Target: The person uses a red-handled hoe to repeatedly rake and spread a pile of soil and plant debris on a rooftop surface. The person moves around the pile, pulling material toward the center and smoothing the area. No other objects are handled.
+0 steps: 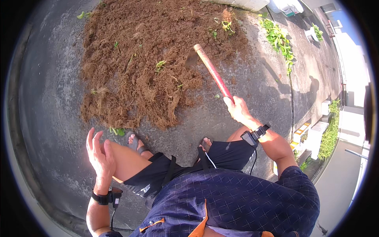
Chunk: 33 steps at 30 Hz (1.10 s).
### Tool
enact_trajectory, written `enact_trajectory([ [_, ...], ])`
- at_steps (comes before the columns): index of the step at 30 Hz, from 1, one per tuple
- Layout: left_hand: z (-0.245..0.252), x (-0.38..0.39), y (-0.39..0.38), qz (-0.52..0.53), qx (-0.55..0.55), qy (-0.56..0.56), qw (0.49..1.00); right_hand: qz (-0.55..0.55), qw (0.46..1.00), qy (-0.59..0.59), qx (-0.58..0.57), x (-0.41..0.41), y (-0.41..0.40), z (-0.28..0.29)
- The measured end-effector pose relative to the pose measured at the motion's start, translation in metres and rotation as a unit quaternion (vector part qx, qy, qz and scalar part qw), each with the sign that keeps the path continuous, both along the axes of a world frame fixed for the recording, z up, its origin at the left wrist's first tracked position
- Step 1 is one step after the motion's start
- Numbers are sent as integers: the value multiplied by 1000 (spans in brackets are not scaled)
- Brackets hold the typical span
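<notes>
My right hand (239, 111) grips the lower end of the red handle of a hand hoe (213, 72). The hoe's metal blade (191, 57) points left, over or against the right edge of a broad spread of loose brown soil (139, 65); whether it touches the soil I cannot tell. Roots and a few green leaves are mixed into the soil. Beside my bent knee, my left hand (101, 154) is raised with its fingers apart and nothing in it.
Concrete floor (189, 127) surrounds the soil, and my sandalled feet stand close to its near edge. A leafy green vine (278, 40) lies at the upper right. White planter boxes (318, 136) with grassy plants stand at the right. A raised curb (17, 112) runs along the left.
</notes>
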<state>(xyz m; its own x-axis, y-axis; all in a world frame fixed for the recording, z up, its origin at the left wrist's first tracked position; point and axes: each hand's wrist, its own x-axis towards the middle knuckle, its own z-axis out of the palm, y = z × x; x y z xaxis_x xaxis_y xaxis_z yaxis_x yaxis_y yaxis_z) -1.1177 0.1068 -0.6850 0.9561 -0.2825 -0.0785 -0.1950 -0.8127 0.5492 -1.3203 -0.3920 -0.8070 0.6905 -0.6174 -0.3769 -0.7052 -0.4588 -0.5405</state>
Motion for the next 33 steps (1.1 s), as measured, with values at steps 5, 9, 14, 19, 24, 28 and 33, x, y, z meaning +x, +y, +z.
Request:
enact_trajectory([
  [5,1,1,-3,-36,65,-49,996,20,995,-97,-31,-1,7,-8],
  [9,0,4,-4,-33,47,-25,998,33,991,122,42,2,9,-16],
  [14,1,3,-4,-26,59,-28,998,25,995,-87,-36,9,10,-20],
  [19,2,4,-6,-47,75,-60,994,147,983,105,-4,18,4,-17],
  [24,1,3,-6,-16,37,-24,999,48,991,-121,-2,21,-5,-5],
  [28,1,5,-6,-28,61,-43,997,162,981,107,-25,17,-7,4],
  [33,2,5,-10,-14,47,-27,998,-23,985,103,140,16,-9,7],
])
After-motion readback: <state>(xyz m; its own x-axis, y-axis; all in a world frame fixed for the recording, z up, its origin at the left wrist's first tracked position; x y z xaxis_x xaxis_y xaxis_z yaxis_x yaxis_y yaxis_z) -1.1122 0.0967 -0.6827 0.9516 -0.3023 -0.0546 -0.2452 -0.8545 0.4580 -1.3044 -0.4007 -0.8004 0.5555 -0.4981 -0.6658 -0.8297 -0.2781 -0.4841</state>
